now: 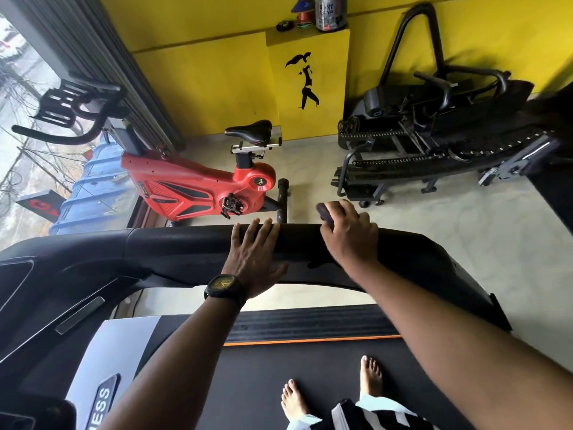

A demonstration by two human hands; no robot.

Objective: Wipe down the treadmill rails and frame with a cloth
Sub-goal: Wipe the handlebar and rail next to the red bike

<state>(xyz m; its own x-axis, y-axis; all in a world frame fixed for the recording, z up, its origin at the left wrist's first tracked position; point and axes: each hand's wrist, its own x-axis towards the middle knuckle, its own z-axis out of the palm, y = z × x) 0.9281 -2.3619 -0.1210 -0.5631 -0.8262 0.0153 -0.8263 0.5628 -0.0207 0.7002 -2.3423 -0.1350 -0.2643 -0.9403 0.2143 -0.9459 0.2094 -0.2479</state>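
I stand barefoot on the treadmill belt [310, 367], facing its black padded side rail [192, 243]. My left hand [257, 259], with a black watch on the wrist, lies flat on top of the rail, fingers straight. Further right along the same rail, my right hand [348, 231] grips a small dark cloth [325, 214] and presses it onto the rail's top edge. Only a bunched end of the cloth shows beyond my fingers. A dark smear sits on the rail just below that hand.
Beyond the rail stands a red exercise bike [198, 187] by the window. A black dismantled treadmill frame [434, 150] sits at the right against the yellow wall [217, 72]. The treadmill console [46, 290] is at the left. Pale floor lies between the machines.
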